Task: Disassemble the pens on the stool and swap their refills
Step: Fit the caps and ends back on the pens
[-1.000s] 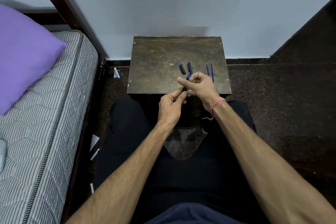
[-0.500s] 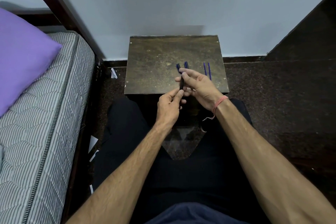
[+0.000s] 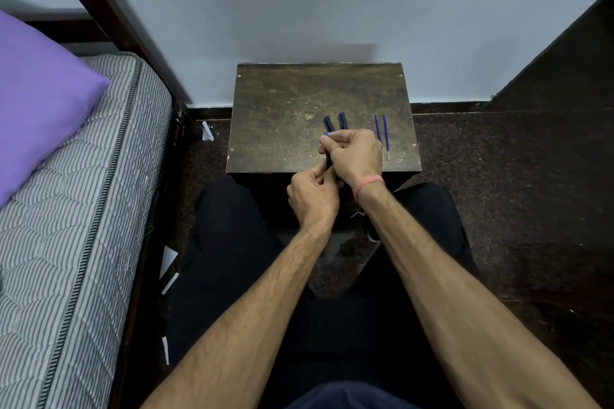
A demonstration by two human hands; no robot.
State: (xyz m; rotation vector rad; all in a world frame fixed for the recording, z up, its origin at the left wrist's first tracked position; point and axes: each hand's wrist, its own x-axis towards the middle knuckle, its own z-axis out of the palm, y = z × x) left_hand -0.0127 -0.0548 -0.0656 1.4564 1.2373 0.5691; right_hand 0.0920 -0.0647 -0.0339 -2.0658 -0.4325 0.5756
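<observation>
Over the near edge of the brown stool (image 3: 285, 116), both hands hold one dark pen barrel (image 3: 328, 159). My right hand (image 3: 354, 154) grips its upper part, fingers curled round it, a blue tip showing above the fingers. My left hand (image 3: 312, 196) pinches its lower end from below. Two blue pen caps (image 3: 335, 122) lie on the stool just beyond my right hand. Two thin blue refills (image 3: 381, 133) lie side by side to the right of that hand.
A striped mattress (image 3: 76, 209) with a purple pillow (image 3: 36, 93) runs along the left. The stool stands against a pale wall. Dark floor surrounds it, with paper scraps (image 3: 207, 131) at the left. My knees sit just before the stool.
My right hand's fingers have curled tighter round the barrel, and both hands have drawn closer together. The caps and refills on the stool lie where they were.
</observation>
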